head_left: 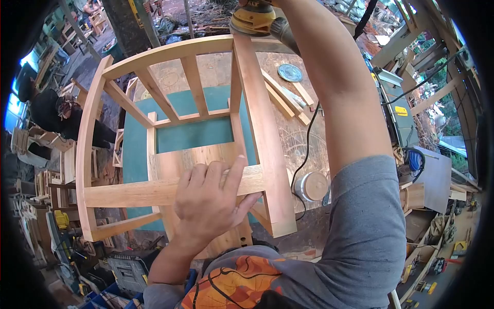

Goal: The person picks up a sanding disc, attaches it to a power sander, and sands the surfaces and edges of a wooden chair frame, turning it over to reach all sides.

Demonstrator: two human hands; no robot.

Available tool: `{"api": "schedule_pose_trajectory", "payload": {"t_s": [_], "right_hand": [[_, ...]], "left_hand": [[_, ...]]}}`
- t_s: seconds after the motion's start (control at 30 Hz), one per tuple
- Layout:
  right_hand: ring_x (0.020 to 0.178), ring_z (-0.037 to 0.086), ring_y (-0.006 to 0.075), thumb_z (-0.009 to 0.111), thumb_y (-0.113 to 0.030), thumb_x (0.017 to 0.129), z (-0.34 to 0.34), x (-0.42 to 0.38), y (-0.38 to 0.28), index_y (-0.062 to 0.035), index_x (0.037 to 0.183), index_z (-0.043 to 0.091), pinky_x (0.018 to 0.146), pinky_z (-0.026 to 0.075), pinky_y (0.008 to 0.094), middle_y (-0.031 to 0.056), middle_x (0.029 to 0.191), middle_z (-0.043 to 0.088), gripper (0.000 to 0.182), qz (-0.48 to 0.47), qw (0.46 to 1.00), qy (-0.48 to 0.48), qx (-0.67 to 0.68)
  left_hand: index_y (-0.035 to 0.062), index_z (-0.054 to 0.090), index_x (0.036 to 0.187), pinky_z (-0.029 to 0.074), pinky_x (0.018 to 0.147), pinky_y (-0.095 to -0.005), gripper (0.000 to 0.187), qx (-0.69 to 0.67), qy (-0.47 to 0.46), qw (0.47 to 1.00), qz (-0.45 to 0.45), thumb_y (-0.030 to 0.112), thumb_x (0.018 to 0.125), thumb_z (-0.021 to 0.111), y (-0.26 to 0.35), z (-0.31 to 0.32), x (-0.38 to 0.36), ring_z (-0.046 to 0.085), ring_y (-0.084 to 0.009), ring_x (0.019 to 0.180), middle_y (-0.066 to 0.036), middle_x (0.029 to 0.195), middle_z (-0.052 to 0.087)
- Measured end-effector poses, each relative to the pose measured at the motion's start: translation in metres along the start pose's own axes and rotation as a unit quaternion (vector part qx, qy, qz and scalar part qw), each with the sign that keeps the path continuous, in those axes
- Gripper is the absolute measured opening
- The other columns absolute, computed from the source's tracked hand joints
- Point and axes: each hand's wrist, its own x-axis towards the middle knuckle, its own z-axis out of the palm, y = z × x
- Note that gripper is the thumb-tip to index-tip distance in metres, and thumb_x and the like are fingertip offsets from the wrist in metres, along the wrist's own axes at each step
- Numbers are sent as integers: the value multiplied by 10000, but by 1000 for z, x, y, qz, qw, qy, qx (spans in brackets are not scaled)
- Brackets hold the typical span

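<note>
A pale wooden chair frame (267, 134) with slats and rails lies tilted across the workbench in front of me. My left hand (208, 195) is closed over its near cross rail (128, 193), fingers on top and thumb along the lower side. At the top edge, my right hand (280, 2) is mostly cut off by the picture border. It grips a yellow and black orbital sander (253, 21), which sits at the far end of the frame's right-hand post. The contact of the sanding pad with the wood is hard to make out.
On the bench (316, 139) lie wood strips (280, 98), a round disc (289, 72), a round tin (312, 186) and a black cord (307, 149). A green mat (195, 134) is under the frame. Another person (56, 113) stands at left. Toolboxes (131, 270) are at lower left.
</note>
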Motion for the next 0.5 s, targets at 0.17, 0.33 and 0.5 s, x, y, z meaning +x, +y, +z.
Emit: {"api": "schedule_pose_trajectory", "payload": {"t_s": [0.17,0.33,0.5], "right_hand": [[960,734,268,683,-387,893,-5,-9,-2,-129,1129,776,809,600,420,90,1094,771,361,-25,997,26,-75],[959,738,264,703,-363,865,-4,2,-3,-126,1096,789,803,604,413,95,1080,774,343,-27,998,19,-49],[932,744,266,749,-352,805,-5,1,-16,-113,1049,801,790,610,410,127,1066,772,345,9,1000,18,14]], "left_hand": [[121,699,1219,440,731,-396,664,10,9,1000,-4,519,702,823,2,0,1,570,-261,812,-50,903,599],[104,701,1210,447,740,-403,669,-6,-7,1000,-16,506,691,831,3,-1,0,586,-261,829,-41,947,632],[94,705,1190,452,740,-397,663,0,-2,1000,-16,492,676,838,3,-1,0,591,-260,827,-38,935,638]]}}
